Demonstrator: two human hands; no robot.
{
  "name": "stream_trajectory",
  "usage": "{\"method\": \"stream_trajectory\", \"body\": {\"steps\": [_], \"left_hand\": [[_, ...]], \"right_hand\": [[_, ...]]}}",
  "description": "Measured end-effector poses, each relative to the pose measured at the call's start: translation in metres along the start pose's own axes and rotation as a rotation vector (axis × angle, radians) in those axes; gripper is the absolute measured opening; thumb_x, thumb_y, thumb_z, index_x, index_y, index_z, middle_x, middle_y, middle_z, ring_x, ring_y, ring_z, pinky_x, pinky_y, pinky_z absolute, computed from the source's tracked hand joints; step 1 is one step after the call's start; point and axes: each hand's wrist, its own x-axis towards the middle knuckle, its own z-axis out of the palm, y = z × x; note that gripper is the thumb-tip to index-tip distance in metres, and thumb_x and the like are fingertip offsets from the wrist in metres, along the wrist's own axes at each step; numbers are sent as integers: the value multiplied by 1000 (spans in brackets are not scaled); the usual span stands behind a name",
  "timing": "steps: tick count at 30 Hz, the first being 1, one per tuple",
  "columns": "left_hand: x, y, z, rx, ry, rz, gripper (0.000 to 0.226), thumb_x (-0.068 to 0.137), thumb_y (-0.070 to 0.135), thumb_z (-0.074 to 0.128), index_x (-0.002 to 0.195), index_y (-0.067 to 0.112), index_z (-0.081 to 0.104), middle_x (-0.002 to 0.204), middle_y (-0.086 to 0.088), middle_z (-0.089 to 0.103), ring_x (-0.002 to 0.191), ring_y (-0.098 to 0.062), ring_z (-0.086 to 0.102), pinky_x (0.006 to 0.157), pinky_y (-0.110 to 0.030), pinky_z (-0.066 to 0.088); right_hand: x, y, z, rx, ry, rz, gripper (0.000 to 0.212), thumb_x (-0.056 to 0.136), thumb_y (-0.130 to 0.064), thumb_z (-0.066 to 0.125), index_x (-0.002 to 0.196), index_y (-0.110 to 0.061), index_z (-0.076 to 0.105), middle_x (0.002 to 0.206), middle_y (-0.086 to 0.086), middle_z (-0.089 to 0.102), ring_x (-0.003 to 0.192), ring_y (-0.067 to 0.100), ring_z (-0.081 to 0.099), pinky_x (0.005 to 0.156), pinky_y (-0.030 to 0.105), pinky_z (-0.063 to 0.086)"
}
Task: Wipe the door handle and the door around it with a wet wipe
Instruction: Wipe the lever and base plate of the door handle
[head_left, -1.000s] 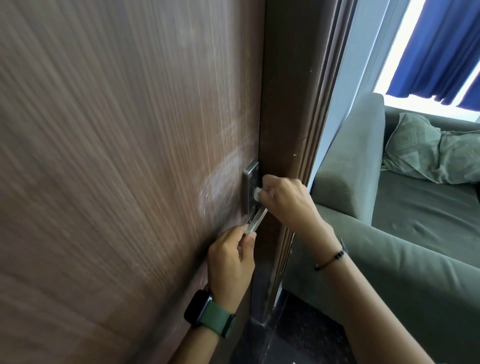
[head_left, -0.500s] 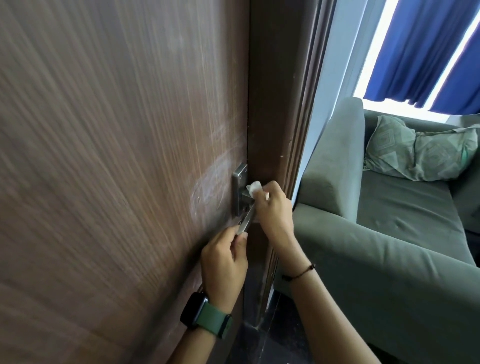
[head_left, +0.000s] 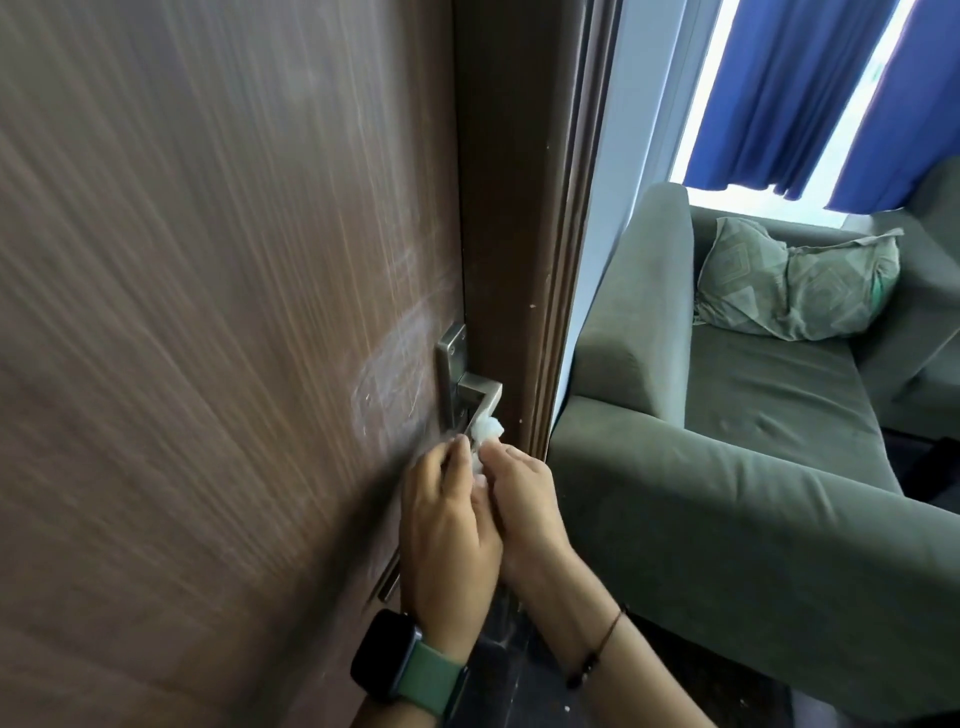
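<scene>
A brown wood-grain door (head_left: 218, 312) fills the left half of the view, with pale smear marks beside its metal handle plate (head_left: 450, 374). The silver lever handle (head_left: 480, 397) juts out and slopes down toward me. A crumpled white wet wipe (head_left: 487, 432) sits on the lever's lower end, pinched in my right hand (head_left: 522, 496). My left hand (head_left: 447, 530), with a green-strapped watch on its wrist, is closed on the lever's tip right beside the wipe. The tip itself is hidden by both hands.
The brown door frame (head_left: 524, 208) stands just right of the handle. A green sofa (head_left: 727, 493) with a patterned cushion (head_left: 795, 291) sits close on the right. Blue curtains (head_left: 789, 93) hang over a bright window behind it. Dark floor (head_left: 498, 670) shows below my wrists.
My right hand has slid the wipe down the lever from the plate end to the lower end, next to my left hand. The camera has shifted, so the handle sits lower in view.
</scene>
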Motion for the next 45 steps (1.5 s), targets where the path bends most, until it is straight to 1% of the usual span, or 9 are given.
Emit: {"method": "stream_trajectory", "body": {"steps": [3, 6, 13, 17, 21, 26, 33, 39, 45], "left_hand": [[4, 3, 1, 20, -49, 8, 41, 90, 8, 49, 130, 5, 44, 136, -13, 47, 127, -25, 40, 104, -36, 35], [8, 4, 0, 41, -96, 28, 44, 89, 9, 48, 132, 6, 40, 138, -12, 44, 129, -24, 37, 106, -35, 32], [17, 15, 0, 118, -41, 55, 37, 90, 11, 46, 127, 6, 49, 131, -12, 51, 122, -25, 45, 99, -37, 38], [32, 17, 12, 343, -40, -34, 34, 92, 15, 44, 122, 4, 51, 117, -15, 60, 108, -31, 54, 86, -43, 43], [58, 24, 35, 533, -83, -250, 32, 95, 27, 30, 106, 8, 53, 108, -14, 63, 100, -32, 57, 78, -40, 41], [63, 23, 60, 606, 150, -419, 41, 93, 36, 30, 88, 8, 59, 82, -20, 68, 76, -40, 62, 57, -34, 33], [56, 2, 77, 499, 347, -265, 54, 89, 36, 28, 64, 5, 64, 51, -12, 66, 41, -32, 59, 41, -29, 43], [55, -15, 99, 267, 527, -203, 71, 94, 48, 16, 61, 1, 58, 46, -10, 60, 38, -20, 52, 48, -18, 30], [54, -24, 101, 245, 575, -193, 67, 96, 45, 18, 61, 2, 56, 45, -8, 56, 37, -20, 50, 44, -19, 30]], "right_hand": [[22, -9, 1, 208, -16, 206, 28, 95, -18, 46, 106, 4, 61, 96, 17, 68, 80, 24, 64, 70, 33, 54], [39, -24, 5, 376, -30, 282, 43, 101, -30, 29, 124, 1, 48, 81, 16, 69, 73, 25, 61, 64, 34, 54], [8, 3, -4, 250, -52, 165, 21, 98, -17, 41, 85, -19, 58, 78, -3, 60, 58, -3, 63, 54, 12, 52], [2, 3, -8, 249, -264, 216, 11, 82, -15, 58, 85, -7, 64, 74, 9, 59, 66, 17, 58, 62, 28, 47], [21, -9, -33, 9, -232, 186, 18, 91, -7, 51, 76, -4, 59, 57, 7, 52, 48, 14, 49, 47, 25, 39], [50, -26, -71, -111, -151, 76, 3, 88, -9, 57, 87, -10, 60, 80, 14, 62, 69, 25, 60, 59, 35, 49], [70, -41, -63, -146, -270, -91, 12, 88, 3, 54, 83, -7, 59, 83, 19, 62, 75, 26, 56, 64, 38, 44], [74, -31, -52, -56, -310, -23, 15, 89, 2, 54, 91, -9, 64, 78, 2, 72, 76, 15, 68, 63, 20, 53], [79, -29, -47, -57, -374, -33, 21, 86, 9, 53, 94, -5, 67, 83, 8, 72, 75, 16, 68, 62, 19, 53]]}}
